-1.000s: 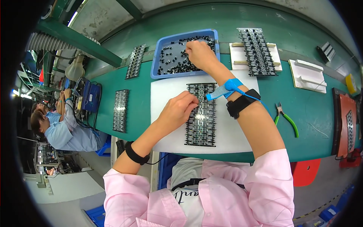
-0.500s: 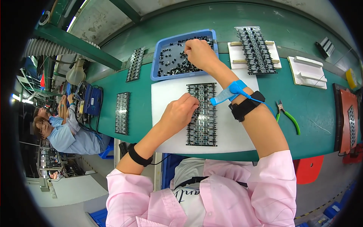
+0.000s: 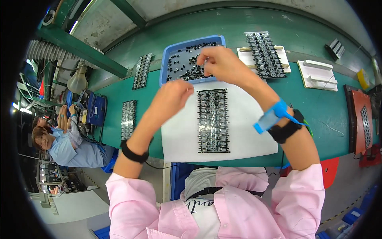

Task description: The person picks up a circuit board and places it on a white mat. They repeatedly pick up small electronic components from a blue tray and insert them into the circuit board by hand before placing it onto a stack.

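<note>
A panel of small circuit boards point(image 3: 213, 121) lies lengthwise on a white sheet point(image 3: 254, 139) in front of me. My left hand point(image 3: 169, 99) is raised at the panel's upper left, near the tray's front edge. Its fingers are bent together, and anything between them is too small to make out. Over the front right of a blue tray point(image 3: 162, 65) hovers my right hand point(image 3: 225, 65), fingers curled with a gap between thumb and forefinger. I see nothing in that gap. Many small black components point(image 3: 193, 73) lie loose in the tray. Black bands circle both wrists, plus a blue strap on the right.
Two more board panels point(image 3: 142, 71) point(image 3: 128, 119) lie at left. Another panel point(image 3: 264, 55) rests on a white fixture point(image 3: 283, 59) at back right, beside a second white fixture point(image 3: 317, 75). Yellow tape point(image 3: 363, 79) stands far right. People sit at left.
My left hand has lifted off the board panel and moved up and left. The right hand has shifted right and toward me, its fingers parting. The right forearm now covers most of the green-handled cutters.
</note>
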Tool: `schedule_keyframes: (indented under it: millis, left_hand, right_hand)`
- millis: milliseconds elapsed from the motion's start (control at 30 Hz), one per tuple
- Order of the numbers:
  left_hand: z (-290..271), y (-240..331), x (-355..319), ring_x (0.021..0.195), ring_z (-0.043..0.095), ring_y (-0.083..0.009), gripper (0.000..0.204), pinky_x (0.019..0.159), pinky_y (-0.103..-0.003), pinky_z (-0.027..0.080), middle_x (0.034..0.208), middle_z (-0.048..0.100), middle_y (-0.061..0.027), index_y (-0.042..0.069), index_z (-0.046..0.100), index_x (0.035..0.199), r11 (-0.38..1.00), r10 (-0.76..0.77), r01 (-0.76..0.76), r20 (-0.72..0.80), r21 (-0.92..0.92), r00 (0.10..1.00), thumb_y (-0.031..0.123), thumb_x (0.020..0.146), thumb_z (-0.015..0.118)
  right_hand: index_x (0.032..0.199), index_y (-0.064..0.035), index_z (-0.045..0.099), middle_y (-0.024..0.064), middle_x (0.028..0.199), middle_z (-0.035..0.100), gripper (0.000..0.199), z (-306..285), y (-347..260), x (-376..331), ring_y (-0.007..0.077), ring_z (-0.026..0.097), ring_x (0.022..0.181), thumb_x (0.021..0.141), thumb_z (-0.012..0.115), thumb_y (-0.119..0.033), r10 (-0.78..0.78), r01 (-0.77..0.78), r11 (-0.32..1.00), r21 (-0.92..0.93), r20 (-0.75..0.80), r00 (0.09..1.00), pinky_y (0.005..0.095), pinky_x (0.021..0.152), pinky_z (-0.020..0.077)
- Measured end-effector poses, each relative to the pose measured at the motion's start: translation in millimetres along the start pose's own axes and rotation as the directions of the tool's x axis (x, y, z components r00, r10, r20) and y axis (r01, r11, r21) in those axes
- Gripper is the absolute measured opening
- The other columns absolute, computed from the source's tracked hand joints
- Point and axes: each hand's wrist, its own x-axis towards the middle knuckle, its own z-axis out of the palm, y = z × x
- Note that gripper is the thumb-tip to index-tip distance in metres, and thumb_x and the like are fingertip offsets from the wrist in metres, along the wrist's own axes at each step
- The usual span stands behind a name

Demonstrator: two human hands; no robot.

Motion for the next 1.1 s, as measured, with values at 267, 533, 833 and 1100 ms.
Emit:
schedule_keyframes:
  millis: [267, 533, 833, 1100]
  left_hand:
    - [30.0, -63.1, 67.9, 0.072, 0.057, -0.0307, 0.013, 0.065, -0.038, 0.045, 0.076, 0.060, -0.0130, 0.002, 0.058, 0.077, 0.983, -0.092, 0.095, -0.028, 0.160, 0.995, 0.013, 0.070, 0.059]
    - [40.3, -57.9, 79.3, 0.079, 0.057, -0.0303, 0.010, 0.069, -0.040, 0.044, 0.080, 0.059, -0.0122, 0.004, 0.055, 0.077, 0.976, -0.159, 0.154, 0.018, 0.157, 0.987, 0.013, 0.072, 0.056]
    - [51.2, -57.1, 73.3, 0.079, 0.057, -0.0309, 0.009, 0.069, -0.041, 0.045, 0.081, 0.059, -0.0142, 0.005, 0.057, 0.077, 0.998, -0.042, 0.049, -0.148, 0.043, 0.988, 0.009, 0.069, 0.054]
    - [44.5, -50.2, 74.3, 0.076, 0.058, -0.0329, 0.011, 0.066, -0.042, 0.046, 0.076, 0.059, -0.0165, 0.004, 0.057, 0.075, 0.996, -0.059, 0.066, -0.119, 0.062, 0.991, 0.006, 0.065, 0.054]
  right_hand:
    - [0.075, 0.0040, 0.054, 0.0082, 0.062, 0.058, 0.007, 15.3, 1.1, -64.2, 0.0102, 0.046, 0.042, 0.068, 0.052, 0.003, 0.321, -0.305, 0.947, -0.105, 0.229, 0.919, 0.0238, 0.040, 0.0375]
    - [0.075, 0.0033, 0.055, 0.0061, 0.066, 0.053, 0.010, 46.3, 9.2, -78.6, 0.0110, 0.048, 0.059, 0.066, 0.059, 0.005, 0.258, -0.248, 0.946, -0.209, 0.024, 0.966, 0.0232, 0.055, 0.0404]
    - [0.076, 0.0020, 0.056, 0.0054, 0.069, 0.051, 0.011, 55.4, 14.5, -89.4, 0.0111, 0.047, 0.056, 0.066, 0.060, 0.006, 0.188, -0.204, 0.933, -0.297, -0.083, 0.979, 0.0232, 0.053, 0.0399]
    - [0.075, 0.0024, 0.057, 0.0062, 0.068, 0.051, 0.010, 57.0, 12.7, -88.3, 0.0125, 0.048, 0.056, 0.066, 0.060, 0.006, 0.197, -0.228, 0.923, -0.310, -0.130, 0.972, 0.0233, 0.052, 0.0398]
